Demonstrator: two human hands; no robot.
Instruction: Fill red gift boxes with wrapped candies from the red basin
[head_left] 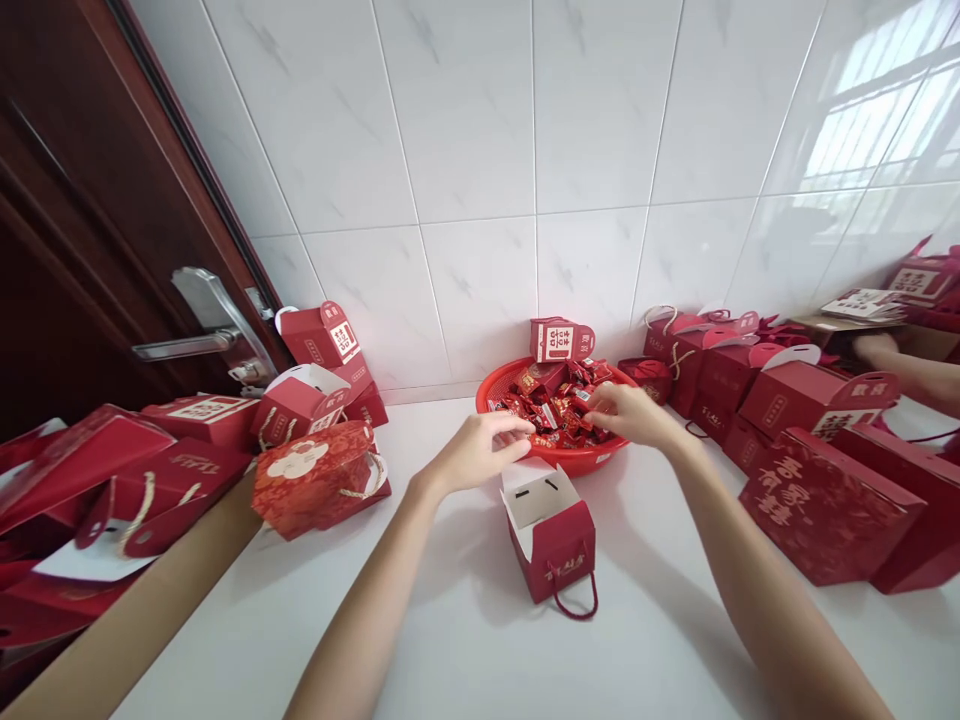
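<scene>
A red plastic basket (577, 462) of red-wrapped candies (551, 410) stands against the wall. At its left front edge is my left hand (484, 448), its fingers curved and apart from the thumb. My right hand (630, 412) reaches over the basket's right side, fingertips among the candies; whether it pinches one is hidden. In front of the basket, between my forearms, a small red box (555, 545) stands with its white-lined top open and a dark red cord handle hanging at the front.
Red gift boxes (322, 475) pile up at the left by a cardboard edge (142, 610) and a door handle (225, 335). More boxes (832, 500) line the right. Another person's hand (885, 355) shows at the far right. A white tiled wall (480, 130) rises behind.
</scene>
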